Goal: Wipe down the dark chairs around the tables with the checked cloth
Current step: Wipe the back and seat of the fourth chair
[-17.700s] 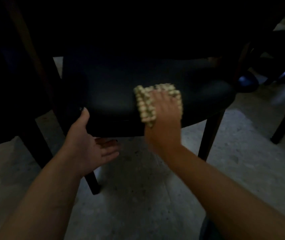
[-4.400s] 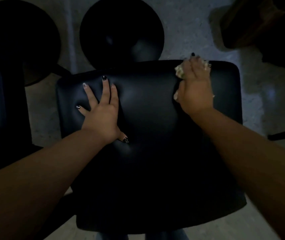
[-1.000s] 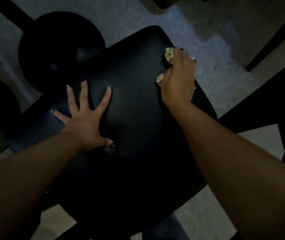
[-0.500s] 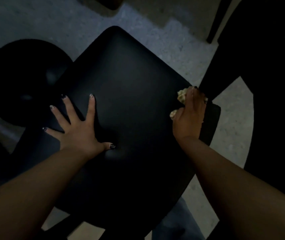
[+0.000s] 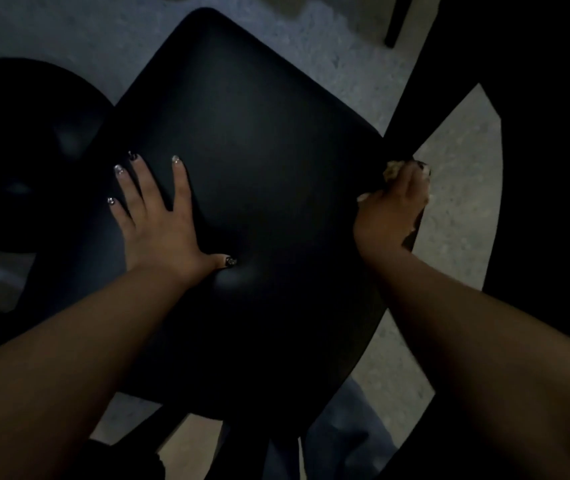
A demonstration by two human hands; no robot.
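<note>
We're bracing chair point(image 5: 259, 188) with left hand point(image 5: 158, 220), fingers point(image 5: 181, 181) splayed flat; right hand point(image 5: 392, 206) fingers bunching cloth point(image 5: 391, 169), wiping right edge.

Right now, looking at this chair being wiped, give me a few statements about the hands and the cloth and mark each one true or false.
1. The left hand lies flat on the chair's dark panel with its fingers spread. True.
2. The cloth is bunched under the right hand. True.
3. The right hand is working at the middle of the panel. False: it is at the panel's right edge.
4. The left hand holds a second cloth. False: it holds nothing and only presses on the panel.
5. Pale speckled floor shows beyond the right hand. True.
</note>
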